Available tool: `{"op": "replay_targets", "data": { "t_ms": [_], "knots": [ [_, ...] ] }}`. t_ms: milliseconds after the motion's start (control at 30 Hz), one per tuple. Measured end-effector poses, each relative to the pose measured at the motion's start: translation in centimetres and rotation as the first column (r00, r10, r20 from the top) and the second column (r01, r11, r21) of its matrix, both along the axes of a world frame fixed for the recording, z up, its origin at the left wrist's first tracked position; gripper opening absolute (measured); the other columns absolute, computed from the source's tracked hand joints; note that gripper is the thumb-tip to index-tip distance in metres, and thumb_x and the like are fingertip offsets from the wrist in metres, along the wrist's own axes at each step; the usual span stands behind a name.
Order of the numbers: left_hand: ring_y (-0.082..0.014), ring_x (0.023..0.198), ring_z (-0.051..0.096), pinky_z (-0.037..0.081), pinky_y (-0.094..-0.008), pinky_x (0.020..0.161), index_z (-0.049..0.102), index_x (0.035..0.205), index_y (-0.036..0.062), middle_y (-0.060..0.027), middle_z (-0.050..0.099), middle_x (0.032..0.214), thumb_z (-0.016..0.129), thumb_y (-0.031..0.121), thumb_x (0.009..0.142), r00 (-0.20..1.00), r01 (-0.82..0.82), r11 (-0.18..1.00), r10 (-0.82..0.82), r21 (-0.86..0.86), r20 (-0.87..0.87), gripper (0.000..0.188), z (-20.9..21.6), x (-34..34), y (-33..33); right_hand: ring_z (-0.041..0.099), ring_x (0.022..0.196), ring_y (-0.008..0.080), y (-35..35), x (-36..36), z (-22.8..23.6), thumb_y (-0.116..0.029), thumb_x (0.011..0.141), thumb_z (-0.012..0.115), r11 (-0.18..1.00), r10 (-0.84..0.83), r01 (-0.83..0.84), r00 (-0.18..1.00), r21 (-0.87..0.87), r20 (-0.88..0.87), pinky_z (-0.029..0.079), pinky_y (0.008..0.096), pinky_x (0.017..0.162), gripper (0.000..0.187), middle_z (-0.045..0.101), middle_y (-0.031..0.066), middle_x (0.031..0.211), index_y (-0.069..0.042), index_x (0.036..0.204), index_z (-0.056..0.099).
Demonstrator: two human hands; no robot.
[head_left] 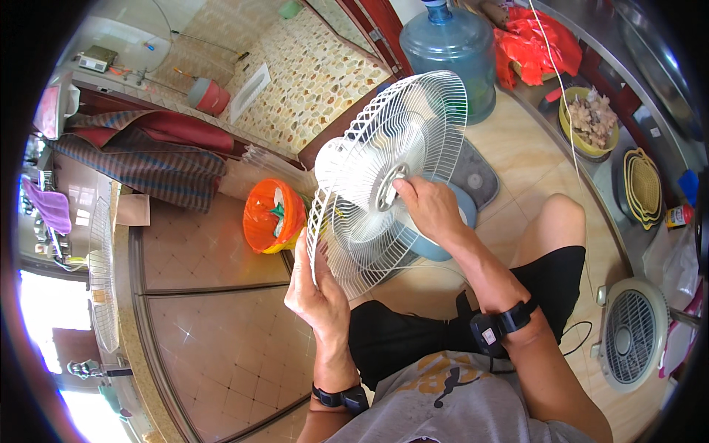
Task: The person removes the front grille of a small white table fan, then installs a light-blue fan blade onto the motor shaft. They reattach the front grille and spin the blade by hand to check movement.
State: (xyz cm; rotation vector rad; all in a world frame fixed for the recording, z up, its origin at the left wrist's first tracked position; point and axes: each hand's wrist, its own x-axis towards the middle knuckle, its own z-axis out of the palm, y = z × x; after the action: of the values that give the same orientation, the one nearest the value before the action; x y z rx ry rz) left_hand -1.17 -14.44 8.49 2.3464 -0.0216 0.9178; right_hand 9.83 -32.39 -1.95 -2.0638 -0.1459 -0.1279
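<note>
A fan with a white wire rear grille (436, 140) stands before me, tilted, no blades visible on it. My left hand (317, 292) grips the grille's lower left rim, thumb on one side and fingers on the other. At the grille's middle, my right hand (432, 210) has thumb and fingers closed on a small white piece at the hub (390, 193); the fingers partly hide it. The white motor housing (330, 159) shows behind the wires. Below stands the fan's blue base (464, 205), partly covered by the grille and my right forearm.
An orange-lined bin (258, 221) sits left of the fan. Behind it stands a large blue water bottle (447, 44). A box fan (631, 332) lies on the right, near shelves with a yellow bowl of ginger (591, 122). Another wire grille (101, 295) leans on the left counter.
</note>
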Motion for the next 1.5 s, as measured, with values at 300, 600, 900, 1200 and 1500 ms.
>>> {"op": "replay_targets", "data": {
  "t_ms": [300, 600, 900, 1200, 1500],
  "knots": [
    [-0.0246, 0.098, 0.079, 0.061, -0.0326, 0.084, 0.062, 0.142, -0.002, -0.0217, 0.078, 0.115, 0.059, -0.005, 0.102, 1.0, -0.014, 1.0, 0.014, 0.001, -0.008, 0.04, -0.4, 0.4, 0.3, 0.071, 0.096, 0.0423, -0.3, 0.0, 1.1, -0.031, 0.094, 0.077, 0.997, 0.042, -0.049, 0.994, -0.06, -0.102, 0.056, 0.0495, 0.08, 0.045, 0.071, 0.0218, 0.109, -0.002, 0.123, 0.059],
    [-0.0235, 0.094, 0.079, 0.06, -0.0334, 0.082, 0.062, 0.141, -0.002, -0.0227, 0.078, 0.109, 0.06, -0.003, 0.1, 0.996, 0.034, 0.999, -0.033, 0.002, -0.084, 0.041, 0.9, 0.5, 0.2, 0.072, 0.096, 0.0391, 0.3, -0.5, 0.4, -0.021, 0.096, 0.074, 0.986, -0.069, 0.02, 0.952, 0.163, 0.297, 0.057, 0.0447, 0.08, 0.036, 0.071, 0.0211, 0.108, 0.001, 0.121, 0.06],
    [-0.016, 0.071, 0.071, 0.056, -0.0312, 0.071, 0.069, 0.128, -0.0027, -0.0148, 0.075, 0.085, 0.065, 0.009, 0.102, 0.974, -0.032, 0.998, 0.022, -0.045, -0.226, 0.028, 0.4, -1.2, 1.0, 0.072, 0.085, 0.038, -0.3, 1.1, 0.7, -0.028, 0.101, 0.068, 0.959, 0.001, 0.035, 0.992, 0.281, -0.128, 0.055, 0.0452, 0.077, 0.032, 0.073, 0.0236, 0.101, 0.002, 0.113, 0.061],
    [-0.0175, 0.094, 0.075, 0.059, -0.0322, 0.087, 0.068, 0.129, -0.0055, -0.0149, 0.079, 0.104, 0.059, 0.002, 0.106, 0.996, -0.042, 0.978, 0.026, -0.202, -0.085, 0.026, -1.5, -0.9, 0.2, 0.07, 0.084, 0.0439, -0.3, 0.3, 0.5, -0.036, 0.098, 0.071, 0.987, -0.002, -0.024, 0.987, 0.158, 0.163, 0.055, 0.0507, 0.076, 0.043, 0.07, 0.0253, 0.092, 0.004, 0.11, 0.061],
    [-0.0196, 0.089, 0.077, 0.06, -0.0329, 0.082, 0.069, 0.125, -0.0065, -0.0156, 0.079, 0.098, 0.06, 0.002, 0.105, 0.992, -0.101, 0.988, 0.092, -0.114, -0.083, 0.024, -0.6, -0.6, -0.7, 0.069, 0.097, 0.0454, -0.3, -0.4, 0.0, -0.031, 0.093, 0.078, 0.997, 0.026, -0.048, 0.946, 0.061, 0.324, 0.056, 0.0506, 0.082, 0.053, 0.068, 0.0282, 0.113, 0.003, 0.125, 0.053]
  ]
}}
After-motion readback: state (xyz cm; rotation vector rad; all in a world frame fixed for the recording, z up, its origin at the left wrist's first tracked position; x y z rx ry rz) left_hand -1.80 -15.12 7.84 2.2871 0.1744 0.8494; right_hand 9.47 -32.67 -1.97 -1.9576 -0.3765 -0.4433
